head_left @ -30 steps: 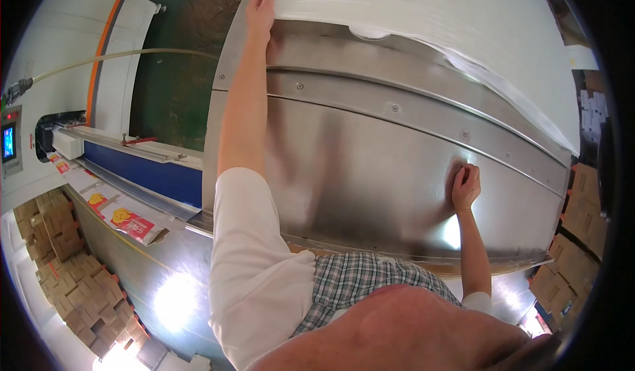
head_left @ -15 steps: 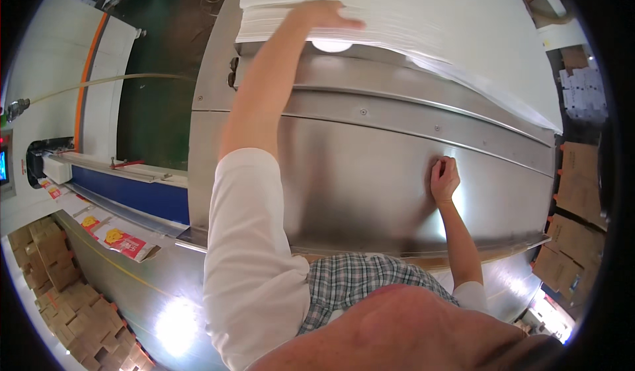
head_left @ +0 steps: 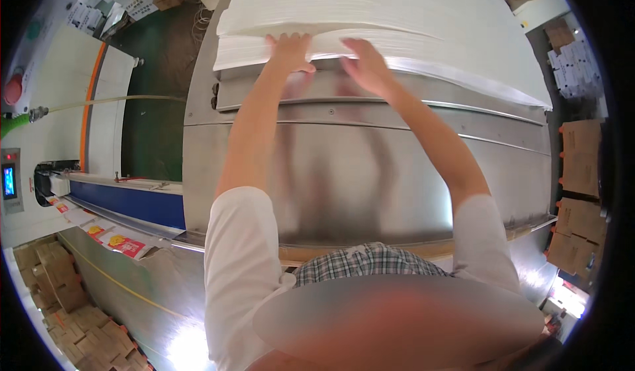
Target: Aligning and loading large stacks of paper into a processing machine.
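Note:
A broad stack of thin white sheets, which look like tissue paper, lies across the far side of a steel table. My left hand rests on the stack's front edge, fingers spread over the layers and thumb pointing right. Beside it, my right hand reaches to the same edge with its fingers apart, slightly blurred. A gap parts the upper layers from the lower ones just beyond my fingertips. Neither hand is closed round any sheets.
At the left runs a blue conveyor belt, with red and white printed packages along its near side. A hose crosses toward the table. Cardboard boxes are piled at the right, and more brown cartons at the lower left.
My right hand has come up from the bare steel to the stack's front edge and opened. My left hand has shifted left and nearer along that edge. The whole view has tilted slightly.

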A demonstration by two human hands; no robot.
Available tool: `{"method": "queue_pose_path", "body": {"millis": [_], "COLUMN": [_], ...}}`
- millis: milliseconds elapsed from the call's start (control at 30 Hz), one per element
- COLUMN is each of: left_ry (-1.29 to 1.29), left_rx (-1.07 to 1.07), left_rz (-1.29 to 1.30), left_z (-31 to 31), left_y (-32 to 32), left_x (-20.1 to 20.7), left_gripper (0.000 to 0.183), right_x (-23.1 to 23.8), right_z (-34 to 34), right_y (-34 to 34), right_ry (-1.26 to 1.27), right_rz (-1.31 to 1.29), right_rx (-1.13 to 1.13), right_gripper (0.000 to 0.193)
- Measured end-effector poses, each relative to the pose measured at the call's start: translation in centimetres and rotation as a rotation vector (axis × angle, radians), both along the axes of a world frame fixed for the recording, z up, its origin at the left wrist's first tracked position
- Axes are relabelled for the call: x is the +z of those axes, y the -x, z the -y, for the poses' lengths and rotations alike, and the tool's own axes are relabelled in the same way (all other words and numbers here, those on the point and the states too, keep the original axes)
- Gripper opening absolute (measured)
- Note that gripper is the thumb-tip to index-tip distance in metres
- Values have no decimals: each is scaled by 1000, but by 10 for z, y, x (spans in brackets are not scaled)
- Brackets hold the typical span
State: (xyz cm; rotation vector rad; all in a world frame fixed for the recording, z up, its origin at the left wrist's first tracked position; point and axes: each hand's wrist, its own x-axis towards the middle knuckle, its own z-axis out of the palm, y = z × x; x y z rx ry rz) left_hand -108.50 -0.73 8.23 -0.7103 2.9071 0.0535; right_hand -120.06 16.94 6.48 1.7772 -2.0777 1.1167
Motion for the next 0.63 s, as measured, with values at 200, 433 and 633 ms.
{"method": "queue_pose_path", "body": {"millis": [200,433,633], "left_ry": [18,60,180], "left_rx": [142,354,472], "left_rz": [183,396,539], "left_z": [-11,-18,-64], "left_y": [10,40,68], "left_x": [10,7,25], "left_gripper": [96,110,99], "right_x": [8,-4,18], "right_z": [55,-165,-341], "right_y": [46,287,441], "right_ry": [-654,-871,-1081], "right_rz": [-77,-60,-66], "right_rx": [-193,-457,-327], "right_gripper": [50,60,73]}}
